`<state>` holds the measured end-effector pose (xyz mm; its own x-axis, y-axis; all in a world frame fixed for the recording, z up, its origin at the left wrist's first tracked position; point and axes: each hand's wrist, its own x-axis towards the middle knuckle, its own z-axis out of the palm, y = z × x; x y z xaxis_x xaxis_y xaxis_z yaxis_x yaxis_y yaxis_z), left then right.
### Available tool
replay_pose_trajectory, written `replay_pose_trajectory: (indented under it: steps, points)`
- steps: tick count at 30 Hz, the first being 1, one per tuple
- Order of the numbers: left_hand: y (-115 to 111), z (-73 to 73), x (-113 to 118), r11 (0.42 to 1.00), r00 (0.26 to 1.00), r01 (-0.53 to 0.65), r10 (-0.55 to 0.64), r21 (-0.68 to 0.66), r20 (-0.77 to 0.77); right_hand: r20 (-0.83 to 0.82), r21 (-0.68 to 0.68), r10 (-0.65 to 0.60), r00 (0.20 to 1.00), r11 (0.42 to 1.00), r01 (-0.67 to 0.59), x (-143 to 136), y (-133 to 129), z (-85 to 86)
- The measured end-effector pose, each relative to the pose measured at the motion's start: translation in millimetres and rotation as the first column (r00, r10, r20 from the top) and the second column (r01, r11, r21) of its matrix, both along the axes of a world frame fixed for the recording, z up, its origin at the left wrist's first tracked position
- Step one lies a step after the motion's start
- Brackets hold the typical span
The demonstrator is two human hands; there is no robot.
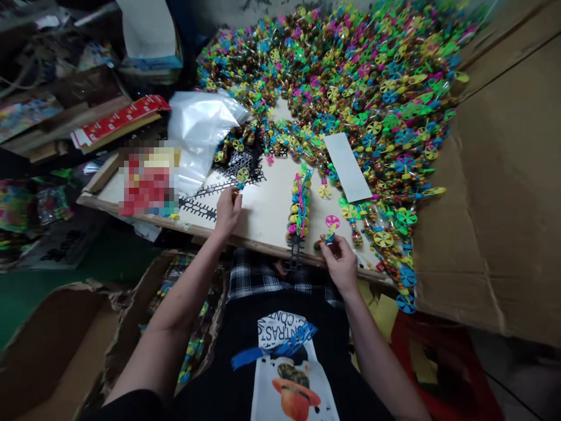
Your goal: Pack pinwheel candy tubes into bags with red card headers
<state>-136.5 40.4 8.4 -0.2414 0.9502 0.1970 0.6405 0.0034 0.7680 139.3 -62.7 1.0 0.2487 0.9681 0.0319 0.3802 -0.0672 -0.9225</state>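
My left hand (228, 211) is over the table's middle, fingers pinched on a small candy-filled toy with a yellow fan wheel (242, 175); most of its body is hidden. Near the front edge, my right hand (340, 262) is closed on another candy-filled fan toy (328, 235) with blue and yellow parts. A pink fan wheel (332, 221) shows just beyond those fingers; I cannot tell whether it belongs to that toy. Between my hands, a row of fan toys (300, 202) sits in a black notched plastic strip (295, 252), whose bare end reaches over the table edge.
A big heap of fan toys (350, 76) covers the table's back and right. A white card (348, 166) lies on it. Clear plastic bags (197, 128) and black strips (199, 207) lie left. Cardboard (491, 204) walls the right side; an open carton (65, 351) stands lower left.
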Motion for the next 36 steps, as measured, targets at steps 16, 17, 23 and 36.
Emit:
replay_pose_trajectory:
  steps: [16,17,23,36]
  points:
    - [-83.5,-7.0,77.0,0.932,0.651,0.347,-0.159,-0.105,0.742,0.059,0.074,0.171,0.983,0.982,-0.175,-18.4,-0.8,-4.2]
    - [-84.3,-6.7,77.9,0.937,0.660,0.331,-0.146,-0.111,0.737,0.055,0.079,0.181,0.982,0.980,-0.184,-18.6,-1.6,-4.8]
    - [-87.0,-7.6,88.0,0.942,0.633,0.308,-0.097,-0.135,0.768,0.047,0.078,0.180,0.983,0.980,-0.183,-23.4,-3.7,-5.5]
    - [-71.0,0.7,50.6,0.862,0.762,0.503,-0.479,0.067,0.437,0.081,0.099,0.150,0.985,0.983,-0.157,-28.0,-1.4,-3.7]
